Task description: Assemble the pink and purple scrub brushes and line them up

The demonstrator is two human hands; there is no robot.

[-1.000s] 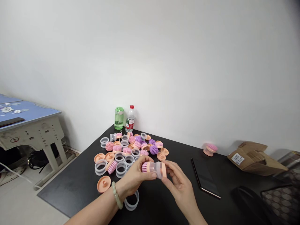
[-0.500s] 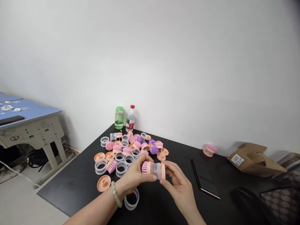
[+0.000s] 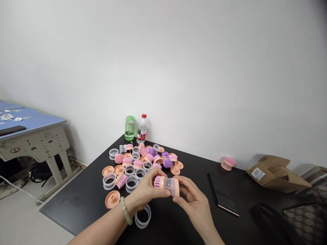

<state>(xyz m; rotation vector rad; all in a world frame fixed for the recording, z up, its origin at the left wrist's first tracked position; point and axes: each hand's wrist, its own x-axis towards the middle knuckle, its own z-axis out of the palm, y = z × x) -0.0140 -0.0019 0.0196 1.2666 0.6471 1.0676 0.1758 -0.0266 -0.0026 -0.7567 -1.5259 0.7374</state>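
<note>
Brush (image 3: pixel 170 184) between left fingers (image 3: pixel 162 194) and right fingers (image 3: pixel 188 182), above table (image 3: pixel 84 197). Brush heads (image 3: pixel 122 181), rings (image 3: pixel 131 184) and caps (image 3: pixel 112 199) intermixed on table, mostly left of and behind brush. Single ring (image 3: pixel 137 223) before these, partly behind left fingers. Jar (image 3: pixel 129 127) left of bottle (image 3: pixel 141 132), both at rear left corner, by wall (image 3: pixel 178 68). Phone (image 3: pixel 223 195) right of right fingers. Second brush (image 3: pixel 226 165) behind phone, near wall; package (image 3: pixel 278 177) to its right. Second table (image 3: pixel 41 118) far left, well apart.
</note>
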